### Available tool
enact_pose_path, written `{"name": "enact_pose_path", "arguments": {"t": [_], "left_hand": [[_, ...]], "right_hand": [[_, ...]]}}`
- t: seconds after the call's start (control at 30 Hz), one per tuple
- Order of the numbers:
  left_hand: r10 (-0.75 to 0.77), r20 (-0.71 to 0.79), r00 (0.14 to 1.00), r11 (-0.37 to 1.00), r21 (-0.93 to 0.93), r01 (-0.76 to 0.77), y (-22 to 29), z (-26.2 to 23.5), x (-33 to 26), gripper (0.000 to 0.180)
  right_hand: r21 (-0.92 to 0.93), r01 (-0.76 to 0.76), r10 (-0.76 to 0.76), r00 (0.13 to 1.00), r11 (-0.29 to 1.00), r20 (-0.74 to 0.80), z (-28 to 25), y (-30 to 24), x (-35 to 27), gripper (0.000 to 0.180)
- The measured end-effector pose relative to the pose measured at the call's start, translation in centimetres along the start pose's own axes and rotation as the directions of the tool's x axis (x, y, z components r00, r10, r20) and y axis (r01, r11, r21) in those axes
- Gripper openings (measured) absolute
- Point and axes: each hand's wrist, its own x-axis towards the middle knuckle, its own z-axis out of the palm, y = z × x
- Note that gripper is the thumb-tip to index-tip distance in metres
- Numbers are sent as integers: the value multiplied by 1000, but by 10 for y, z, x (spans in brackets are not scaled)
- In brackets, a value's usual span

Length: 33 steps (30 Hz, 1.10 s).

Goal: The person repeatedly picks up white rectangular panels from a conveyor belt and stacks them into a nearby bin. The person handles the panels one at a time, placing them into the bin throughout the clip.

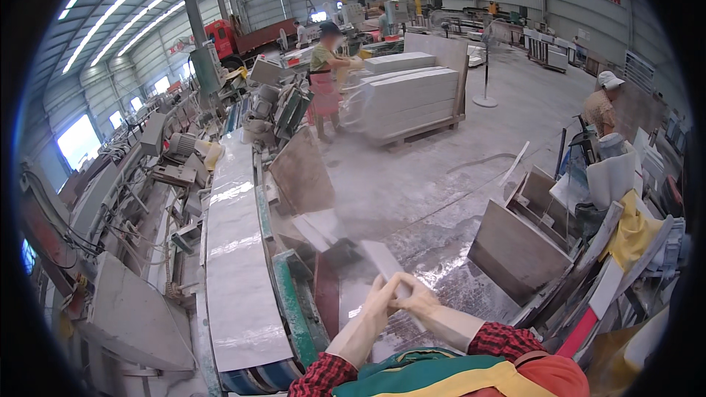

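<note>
Left hand: left hand [380,300] raised in front of chest, fingers curled round the near end of a narrow pale grey stone strip [384,263], gripping its left edge.
Right hand: right hand [416,298] just beside the left, touching it, fingers closed over the same end of the strip from the right side.
Stone strip: held by both hands at its lower end, tilted up and away toward the upper left; far end free in the air above the wet floor.
Sleeves: red-and-black checked sleeves [498,340] pushed up, forearms bare; green, yellow and orange apron [456,376] at the bottom edge.
Conveyor line: long polished pale stone slab [234,250] lying on the belt to the person's left, green machine frame [293,309] along its near side.
Leaning slabs: brown-grey square stone slab [513,250] leaning on edge to the right, well apart from the hands; another brown slab [300,170] leaning by the line further off.
Floor: grey concrete floor [426,176], wet and dusty.
Other people: a person in a pink apron [323,73] at a stack of grey slabs on a pallet [408,99] far back; a person in a white cap [601,103] at right.
</note>
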Motion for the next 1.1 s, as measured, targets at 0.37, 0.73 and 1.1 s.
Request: {"name": "enact_pose_path", "arguments": {"t": [0.37, 0.73, 1.1], "left_hand": [[170, -201, 965, 942, -254, -219, -23, -53, 4, 43], [61, 34, 998, 959, -278, -49, -2, -28, 2, 41], [66, 63, 996, 990, -127, -58, 2, -18, 1, 42]], "right_hand": [[86, 338, -347, 925, 937, 156, -10, 1, 0, 58], [-38, 526, -526, 840, 850, -132, -44, -35, 79, 53], [128, 336, -305, 928, 933, -211, -66, -27, 114, 38]]}}
